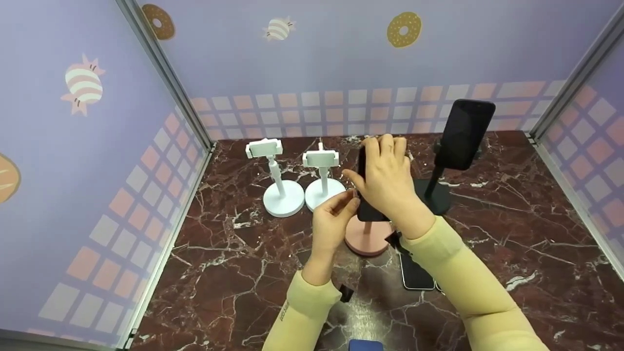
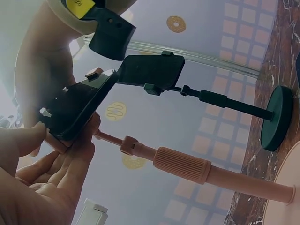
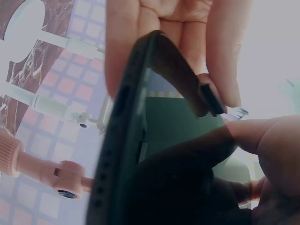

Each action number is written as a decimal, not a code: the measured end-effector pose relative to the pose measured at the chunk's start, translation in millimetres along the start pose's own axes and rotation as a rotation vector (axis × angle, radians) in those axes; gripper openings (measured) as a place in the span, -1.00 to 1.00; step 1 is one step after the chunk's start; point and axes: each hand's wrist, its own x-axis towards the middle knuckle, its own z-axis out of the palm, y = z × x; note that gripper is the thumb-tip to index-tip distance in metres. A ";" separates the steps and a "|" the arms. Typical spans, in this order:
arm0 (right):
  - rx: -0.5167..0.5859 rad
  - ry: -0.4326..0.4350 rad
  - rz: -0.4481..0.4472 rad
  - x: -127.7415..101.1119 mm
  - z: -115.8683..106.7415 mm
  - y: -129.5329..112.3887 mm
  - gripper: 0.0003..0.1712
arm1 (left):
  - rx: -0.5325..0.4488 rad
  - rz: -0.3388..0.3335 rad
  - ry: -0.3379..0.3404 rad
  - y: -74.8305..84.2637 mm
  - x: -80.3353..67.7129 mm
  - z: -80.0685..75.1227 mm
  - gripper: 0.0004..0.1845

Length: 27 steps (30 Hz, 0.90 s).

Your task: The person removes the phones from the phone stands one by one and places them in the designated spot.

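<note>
Black smartphone [image 1: 366,195] in my right hand [image 1: 387,183] stood upright over the pink plastic phone stand [image 1: 368,239], near the middle of the dark red marble desk [image 1: 234,253]. My right fingers [image 1: 385,146] curled over its top edge and my thumb pressed its side, so I had it firmly. My left hand [image 1: 334,219] reached in from below, its fingers [image 1: 346,200] half curled and pinching at the lower corner of the phone or the clamp there; I could not tell which.

I judged the seating only partly done: the phone sat at the clamp but both hands held on. One black stand [image 1: 436,192] towards the far right corner already carried a phone [image 1: 464,132]. Two white stands [image 1: 282,180] towards the far left stood bare, and another dark phone [image 1: 417,275] lay flat near the front edge.

The left wrist view showed what the head view hid: the pink stand's ribbed stem [image 2: 183,164] and ball joint [image 2: 127,144] running up to the phone's back [image 2: 77,110]. The right wrist view showed the phone's edge [image 3: 122,140] close up between my fingers.
</note>
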 end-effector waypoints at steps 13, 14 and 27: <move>0.011 0.043 0.027 1.4 4.8 1.8 -0.44 | 0.054 0.019 -0.036 -0.5 3.0 -3.7 -0.69; 0.013 0.046 0.026 1.4 5.0 2.1 -0.45 | 0.057 0.022 -0.035 -0.5 3.2 -3.3 -0.70; 0.025 0.051 -0.012 2.0 7.1 5.8 -0.48 | 0.000 0.063 0.022 -1.8 1.8 5.0 -0.75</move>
